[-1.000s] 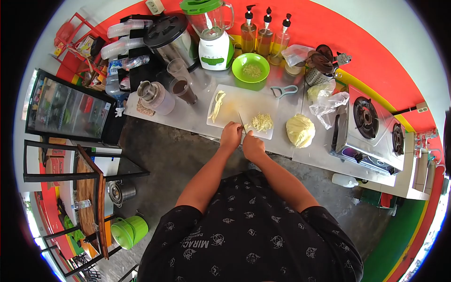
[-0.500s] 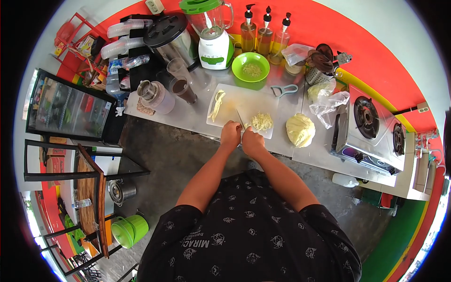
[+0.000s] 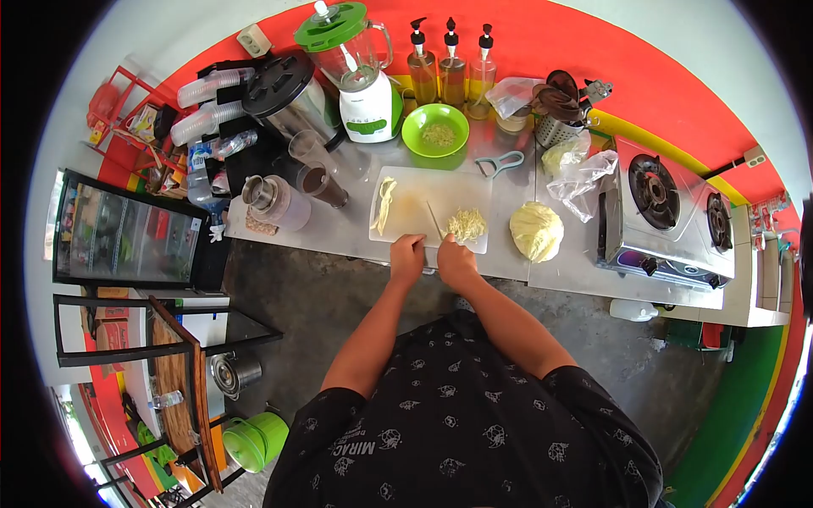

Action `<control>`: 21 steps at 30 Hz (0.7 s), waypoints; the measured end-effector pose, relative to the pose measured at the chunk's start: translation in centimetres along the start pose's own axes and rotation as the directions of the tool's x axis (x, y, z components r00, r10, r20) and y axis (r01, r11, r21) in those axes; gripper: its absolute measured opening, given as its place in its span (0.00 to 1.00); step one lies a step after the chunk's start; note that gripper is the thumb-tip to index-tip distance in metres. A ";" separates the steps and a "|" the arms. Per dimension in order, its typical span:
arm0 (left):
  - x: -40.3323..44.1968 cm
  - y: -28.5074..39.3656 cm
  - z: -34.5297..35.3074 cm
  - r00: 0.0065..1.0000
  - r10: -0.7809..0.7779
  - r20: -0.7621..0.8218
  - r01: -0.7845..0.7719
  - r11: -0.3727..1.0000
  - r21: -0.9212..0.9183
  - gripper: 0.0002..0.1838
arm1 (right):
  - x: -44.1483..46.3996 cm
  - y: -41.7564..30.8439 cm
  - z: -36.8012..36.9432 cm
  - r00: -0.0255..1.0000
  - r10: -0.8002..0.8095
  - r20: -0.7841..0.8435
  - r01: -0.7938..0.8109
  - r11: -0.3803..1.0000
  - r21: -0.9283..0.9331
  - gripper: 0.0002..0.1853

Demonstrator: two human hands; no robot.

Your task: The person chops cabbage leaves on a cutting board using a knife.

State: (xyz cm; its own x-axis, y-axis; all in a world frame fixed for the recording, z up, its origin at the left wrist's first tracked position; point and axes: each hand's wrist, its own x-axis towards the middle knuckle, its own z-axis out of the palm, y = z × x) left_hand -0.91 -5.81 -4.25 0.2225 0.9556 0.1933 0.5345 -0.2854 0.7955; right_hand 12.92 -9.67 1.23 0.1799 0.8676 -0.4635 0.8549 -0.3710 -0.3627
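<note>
My right hand (image 3: 457,258) is closed around the handle of a knife (image 3: 435,218), whose blade points away over the white cutting board (image 3: 415,188). My left hand (image 3: 406,256) is at the board's front edge, apart from the knife, with its fingers curled together; whether anything is in them is hidden. Just right of the blade lies a pile of shredded cabbage (image 3: 467,224). A pale strip of cabbage leaf (image 3: 384,207) lies on the board's left side. To the right of the board sits a cabbage head (image 3: 536,231).
Behind the board stand a green bowl (image 3: 436,152) with shreds inside, a blender (image 3: 364,102) and pump bottles (image 3: 452,72). A peeler (image 3: 500,163) lies at the board's back right corner. On the left is a dark-filled cup (image 3: 323,185); a gas stove (image 3: 656,212) is at right.
My left hand has moved left, away from the knife blade. The right hand still grips the knife. The whole view has shifted and turned slightly.
</note>
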 end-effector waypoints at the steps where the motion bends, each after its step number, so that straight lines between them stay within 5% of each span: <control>1: -0.1 0.0 -0.4 1.000 0.002 0.003 -0.002 1.000 -0.001 0.09 | -0.2 0.1 0.1 1.000 0.003 -0.001 -0.003 1.000 0.002 0.18; 3: -0.4 0.2 -0.9 0.990 -0.136 0.039 0.137 0.990 -0.041 0.10 | -0.7 0.4 0.2 0.996 -0.078 -0.048 0.076 0.996 -0.051 0.16; 7: -0.3 0.2 -0.7 0.995 -0.096 -0.018 0.094 0.993 -0.069 0.09 | -1.0 -0.5 0.6 0.988 -0.156 0.002 0.155 0.978 -0.136 0.14; 15: -1.1 0.4 -1.2 0.993 -0.118 0.025 0.119 0.988 -0.095 0.11 | -0.3 2.2 0.8 0.997 -0.021 -0.069 0.011 0.991 -0.134 0.13; 21: -1.1 0.1 -1.2 0.991 -0.128 0.032 0.128 0.991 -0.030 0.11 | -1.0 2.4 0.1 0.984 -0.145 -0.106 0.120 0.970 -0.214 0.12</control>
State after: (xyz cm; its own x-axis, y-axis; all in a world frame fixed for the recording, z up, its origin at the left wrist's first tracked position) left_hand -2.06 -6.86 -3.69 0.1786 0.9813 0.0717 0.5338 -0.1579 0.8307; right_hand 14.75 -11.51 0.73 0.1050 0.9424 -0.3175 0.9543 -0.1853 -0.2344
